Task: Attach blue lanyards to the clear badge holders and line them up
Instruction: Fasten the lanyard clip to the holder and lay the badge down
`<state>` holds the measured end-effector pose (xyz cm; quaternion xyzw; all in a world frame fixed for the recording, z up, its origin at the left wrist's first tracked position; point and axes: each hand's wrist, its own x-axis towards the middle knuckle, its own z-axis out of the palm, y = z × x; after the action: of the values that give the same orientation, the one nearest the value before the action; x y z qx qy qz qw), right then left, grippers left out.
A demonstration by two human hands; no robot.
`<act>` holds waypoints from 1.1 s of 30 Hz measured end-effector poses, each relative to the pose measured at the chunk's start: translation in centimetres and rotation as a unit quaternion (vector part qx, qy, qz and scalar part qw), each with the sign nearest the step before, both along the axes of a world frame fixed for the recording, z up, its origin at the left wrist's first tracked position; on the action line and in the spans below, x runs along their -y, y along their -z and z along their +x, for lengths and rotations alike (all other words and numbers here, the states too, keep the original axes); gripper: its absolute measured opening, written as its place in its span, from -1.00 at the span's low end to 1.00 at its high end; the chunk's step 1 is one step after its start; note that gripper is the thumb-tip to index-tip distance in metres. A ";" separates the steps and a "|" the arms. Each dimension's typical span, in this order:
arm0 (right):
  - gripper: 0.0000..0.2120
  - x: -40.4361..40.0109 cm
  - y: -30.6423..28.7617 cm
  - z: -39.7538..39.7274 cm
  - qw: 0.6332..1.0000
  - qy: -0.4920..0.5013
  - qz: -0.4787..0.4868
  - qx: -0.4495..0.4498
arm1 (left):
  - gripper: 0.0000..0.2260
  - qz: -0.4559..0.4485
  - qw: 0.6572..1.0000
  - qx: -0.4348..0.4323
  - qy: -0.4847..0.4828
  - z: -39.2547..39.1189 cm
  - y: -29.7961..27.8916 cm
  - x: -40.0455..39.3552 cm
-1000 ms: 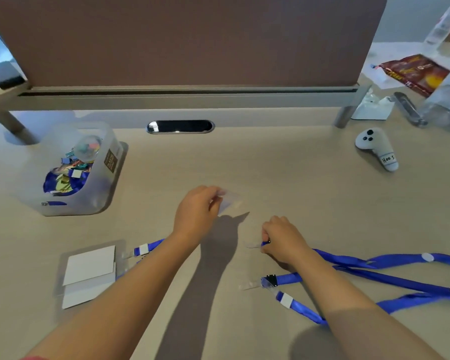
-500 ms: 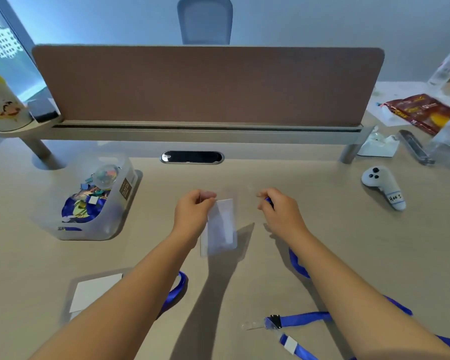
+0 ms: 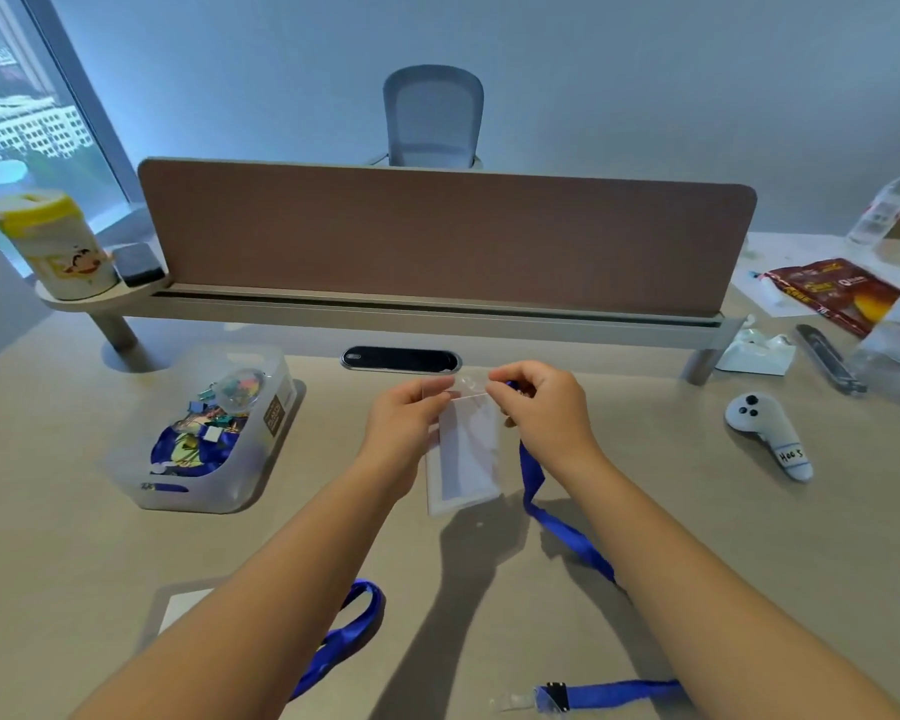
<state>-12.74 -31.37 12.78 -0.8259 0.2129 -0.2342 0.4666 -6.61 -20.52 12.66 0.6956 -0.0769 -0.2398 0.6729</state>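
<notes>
A clear badge holder (image 3: 462, 457) with a white card inside hangs upright above the desk. My left hand (image 3: 404, 426) pinches its top left corner. My right hand (image 3: 544, 413) pinches the clip end of a blue lanyard (image 3: 567, 537) right at the holder's top edge; the strap trails down under my right forearm. Whether the clip is through the slot is hidden by my fingers. A second blue lanyard (image 3: 609, 691) with a black clip lies at the near edge. Another badge holder (image 3: 180, 610) with a blue lanyard (image 3: 352, 628) lies near left.
A translucent bin (image 3: 141, 459) of clips and lanyards stands at left. A white controller (image 3: 767, 433) lies at right, with a snack bag (image 3: 832, 293) and bottle (image 3: 887, 205) behind. A brown divider screen (image 3: 437, 236) runs across the back of the desk (image 3: 697, 511).
Both hands rose and came together; my right hand brought the lanyard end to the top of the holder. The camera tilted upward.
</notes>
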 end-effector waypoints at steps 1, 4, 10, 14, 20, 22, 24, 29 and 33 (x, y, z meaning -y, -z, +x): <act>-0.80 -0.1 0.0 0.1 1.000 0.001 0.002 0.000 | -0.75 0.002 1.000 0.008 -0.002 0.0 0.0 -0.1; -0.81 -0.6 -0.2 0.2 1.000 -0.010 0.013 -0.004 | -0.75 0.014 0.999 0.045 -0.014 -0.2 0.0 -0.4; -0.83 -1.7 -0.8 0.4 0.999 -0.016 0.045 -0.007 | -0.78 0.071 0.972 0.222 -0.031 -0.5 0.5 -1.3; -0.85 -2.4 -1.0 0.4 1.000 -0.018 -0.001 -0.022 | -0.81 0.157 0.892 0.422 -0.043 -0.5 1.0 -2.5; -0.91 -3.4 -1.4 0.7 0.999 -0.031 0.018 -0.020 | -0.81 0.233 0.807 0.543 0.003 0.0 1.7 -4.0; -0.94 -3.7 -1.5 1.0 0.993 -0.032 0.111 -0.017 | -0.79 0.196 0.863 0.465 -0.018 -0.2 1.2 -4.1; -0.93 -4.0 -1.4 1.2 0.977 -0.038 0.209 -0.013 | -0.75 0.133 0.925 0.354 -0.031 0.0 0.8 -4.2; -0.93 -4.7 -1.9 1.8 0.937 -0.066 0.342 -0.020 | -0.70 0.060 0.968 0.243 0.008 0.9 -0.2 -5.0; -0.84 -5.0 -2.4 2.0 0.926 -0.111 0.349 -0.090 | -0.71 0.113 0.910 0.399 -0.001 1.8 0.2 -6.1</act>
<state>-10.78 -26.35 15.22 -0.6469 0.2292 -0.0164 0.7272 -4.79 -14.46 12.42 0.8049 -0.3106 0.0514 0.5031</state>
